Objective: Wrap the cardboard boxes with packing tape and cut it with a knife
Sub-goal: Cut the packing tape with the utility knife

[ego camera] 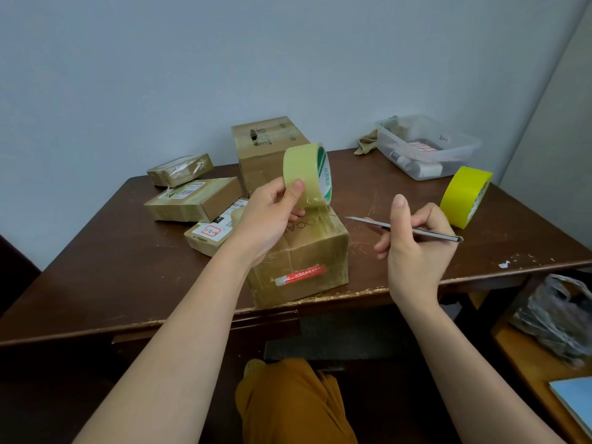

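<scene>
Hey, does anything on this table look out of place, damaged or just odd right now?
A few things. The box being taped overhangs the table's worn, chipped front edge. White flecks mark the right side. A yellow tape roll stands on edge and might roll. A cloth lies crumpled beside the plastic bin.

Taped box (301,261), raised tape roll (307,174), knife (403,229)

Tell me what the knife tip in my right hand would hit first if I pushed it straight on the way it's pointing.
Probably the short stretch of tape running from the tape roll down to the cardboard box. The right hand aims the knife leftward at it; depth is unclear from this single view.
</scene>
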A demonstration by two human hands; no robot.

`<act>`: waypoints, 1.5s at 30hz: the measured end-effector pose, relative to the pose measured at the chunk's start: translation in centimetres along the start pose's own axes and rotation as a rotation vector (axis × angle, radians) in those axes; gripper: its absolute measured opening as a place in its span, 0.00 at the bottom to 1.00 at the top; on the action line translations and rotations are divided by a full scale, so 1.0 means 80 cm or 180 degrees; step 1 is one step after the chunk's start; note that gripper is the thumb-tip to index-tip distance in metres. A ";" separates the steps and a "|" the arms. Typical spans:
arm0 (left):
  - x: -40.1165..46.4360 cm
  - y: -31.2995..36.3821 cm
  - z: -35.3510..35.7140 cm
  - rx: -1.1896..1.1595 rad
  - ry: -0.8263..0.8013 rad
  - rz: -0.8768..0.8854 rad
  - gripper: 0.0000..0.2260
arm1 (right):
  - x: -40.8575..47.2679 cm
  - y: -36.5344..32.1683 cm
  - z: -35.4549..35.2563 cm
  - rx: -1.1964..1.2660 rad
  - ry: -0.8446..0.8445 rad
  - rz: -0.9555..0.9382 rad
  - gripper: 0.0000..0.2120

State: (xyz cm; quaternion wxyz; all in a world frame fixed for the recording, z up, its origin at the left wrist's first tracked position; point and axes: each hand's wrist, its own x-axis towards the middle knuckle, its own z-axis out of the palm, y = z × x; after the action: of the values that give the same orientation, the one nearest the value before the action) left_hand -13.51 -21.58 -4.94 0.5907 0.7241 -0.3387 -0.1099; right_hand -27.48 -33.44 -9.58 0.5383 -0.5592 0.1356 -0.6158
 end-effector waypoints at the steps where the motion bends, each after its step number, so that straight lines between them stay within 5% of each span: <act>1: 0.001 0.000 0.000 -0.0033 -0.0004 -0.0034 0.07 | 0.001 0.002 -0.001 -0.0028 0.0041 0.0019 0.17; 11: 0.002 0.000 -0.001 0.0310 -0.0025 -0.0127 0.02 | 0.015 0.010 -0.011 0.0061 0.0318 0.0285 0.21; 17: -0.001 0.000 0.002 0.0581 -0.0079 -0.0013 0.13 | 0.011 0.006 -0.005 0.0148 0.0062 0.0087 0.19; 28: -0.008 0.002 -0.005 0.0184 -0.0055 0.0241 0.15 | 0.000 0.010 0.013 -0.0149 -0.0641 -0.0314 0.16; 45: -0.009 0.007 -0.003 -0.0327 0.0097 0.0239 0.11 | 0.002 0.010 0.016 -0.0143 -0.0704 -0.0161 0.15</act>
State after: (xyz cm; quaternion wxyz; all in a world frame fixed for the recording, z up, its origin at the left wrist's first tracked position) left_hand -14.11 -21.02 -4.54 0.6358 0.6812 -0.3505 -0.0939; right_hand -25.94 -33.30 -9.69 0.5216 -0.6389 0.0749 -0.5605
